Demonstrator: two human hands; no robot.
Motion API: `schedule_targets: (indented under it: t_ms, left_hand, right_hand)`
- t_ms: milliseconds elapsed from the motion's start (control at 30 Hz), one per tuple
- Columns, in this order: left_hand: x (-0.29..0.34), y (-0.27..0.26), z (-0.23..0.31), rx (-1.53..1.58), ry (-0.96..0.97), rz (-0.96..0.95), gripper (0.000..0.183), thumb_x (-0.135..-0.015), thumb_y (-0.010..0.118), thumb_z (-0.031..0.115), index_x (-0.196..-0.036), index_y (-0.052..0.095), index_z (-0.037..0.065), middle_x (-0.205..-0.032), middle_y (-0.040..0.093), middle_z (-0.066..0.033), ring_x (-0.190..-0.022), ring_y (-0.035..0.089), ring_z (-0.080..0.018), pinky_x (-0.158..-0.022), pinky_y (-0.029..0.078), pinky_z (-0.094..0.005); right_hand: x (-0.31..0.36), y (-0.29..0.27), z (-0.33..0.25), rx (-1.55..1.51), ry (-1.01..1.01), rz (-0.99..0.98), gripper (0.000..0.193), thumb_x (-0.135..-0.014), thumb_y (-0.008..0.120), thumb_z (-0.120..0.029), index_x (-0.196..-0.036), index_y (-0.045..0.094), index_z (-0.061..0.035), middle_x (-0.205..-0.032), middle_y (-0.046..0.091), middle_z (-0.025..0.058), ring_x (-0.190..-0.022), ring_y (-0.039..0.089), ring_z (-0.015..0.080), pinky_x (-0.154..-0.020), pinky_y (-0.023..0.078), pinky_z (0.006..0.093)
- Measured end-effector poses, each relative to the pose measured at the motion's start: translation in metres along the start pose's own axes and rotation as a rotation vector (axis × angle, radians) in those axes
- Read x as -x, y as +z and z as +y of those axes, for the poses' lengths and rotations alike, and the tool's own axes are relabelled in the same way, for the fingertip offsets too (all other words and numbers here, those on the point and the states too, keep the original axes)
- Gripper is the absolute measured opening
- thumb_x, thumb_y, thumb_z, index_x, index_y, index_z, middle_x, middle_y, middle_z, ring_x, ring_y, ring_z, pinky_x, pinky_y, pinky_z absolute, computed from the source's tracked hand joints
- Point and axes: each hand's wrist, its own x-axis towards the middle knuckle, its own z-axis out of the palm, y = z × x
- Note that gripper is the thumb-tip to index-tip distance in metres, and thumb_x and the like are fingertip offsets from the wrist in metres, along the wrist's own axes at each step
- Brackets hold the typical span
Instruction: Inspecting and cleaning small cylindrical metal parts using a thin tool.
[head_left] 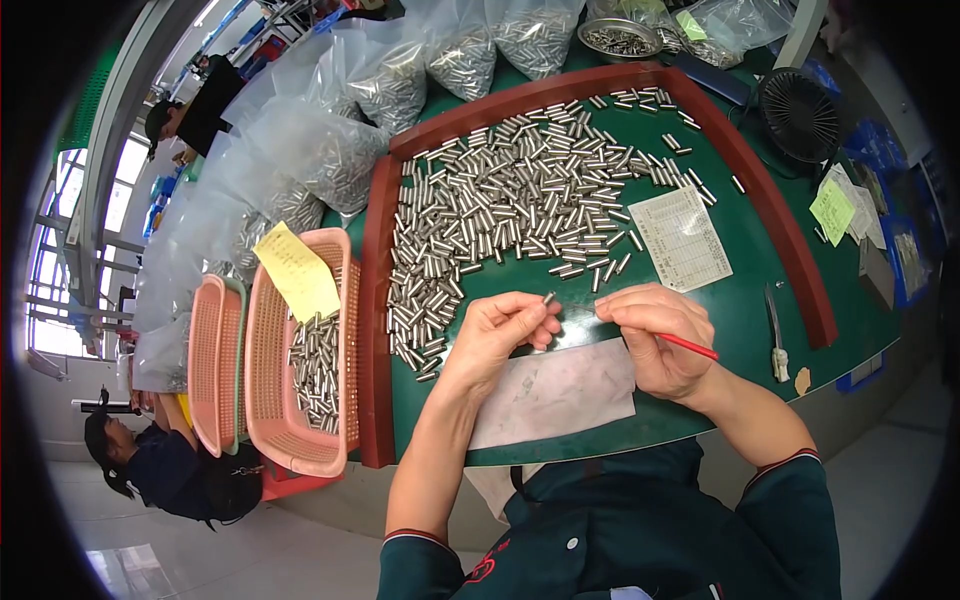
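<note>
My left hand (pixel 500 333) is closed, pinching a small metal pin (pixel 549 298) between thumb and fingertips. My right hand (pixel 662 335) is closed round a slim red stick-like tool (pixel 690 347), perhaps a pen; its other end is hidden by my fingers. The two hands face each other with a short gap between them. Under them lies a stained white cloth (pixel 560 392). A wide heap of similar metal pins (pixel 515 185) spreads on the green tabletop (pixel 730 345) beyond my hands.
A dark red raised border (pixel 800 250) edges the work area. Left of it stand a pink basket (pixel 262 400) with pins and a yellow note (pixel 298 272), and bags of pins (pixel 340 160). At right lie a printed sheet (pixel 682 240), a pointed tool (pixel 775 335) and a black fan (pixel 798 115).
</note>
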Motion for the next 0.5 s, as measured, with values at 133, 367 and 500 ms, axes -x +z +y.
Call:
schedule_targets:
  t_ms: [133, 367, 500]
  left_hand:
    - [-0.0007, 0.0012, 0.0029, 0.041, -0.036, 0.016, 0.034, -0.094, 0.046, 0.025, -0.092, 0.061, -0.005, -0.077, 0.064, -0.0105, -0.063, 0.057, -0.0128, -0.061, 0.048, -0.0236]
    - [-0.0024, -0.0053, 0.0047, 0.157, -0.069, -0.019, 0.037, -0.095, 0.044, 0.028, -0.091, 0.060, -0.005, -0.075, 0.063, -0.0104, -0.061, 0.058, -0.0133, -0.058, 0.048, -0.0239]
    - [-0.0021, -0.0066, 0.0055, 0.133, -0.035, -0.024, 0.028, -0.092, 0.050, 0.022, -0.096, 0.060, -0.004, -0.080, 0.063, -0.0095, -0.067, 0.058, -0.0121, -0.064, 0.049, -0.0238]
  right_hand:
    - [-0.0004, -0.0017, 0.0012, -0.002, -0.005, 0.025, 0.017, -0.073, 0.061, 0.010, -0.088, 0.056, 0.0026, -0.076, 0.064, 0.0133, -0.067, 0.064, 0.0252, -0.057, 0.052, 0.0301]
    - [0.0000, 0.0002, 0.0017, 0.000, -0.010, 0.013, 0.016, -0.074, 0.060, 0.009, -0.088, 0.056, 0.0030, -0.077, 0.064, 0.0138, -0.067, 0.064, 0.0255, -0.058, 0.052, 0.0303]
    - [-0.0003, 0.0005, 0.0022, -0.010, -0.012, 0.006, 0.015, -0.075, 0.059, 0.008, -0.089, 0.056, 0.0027, -0.077, 0.064, 0.0140, -0.067, 0.065, 0.0255, -0.058, 0.052, 0.0303]
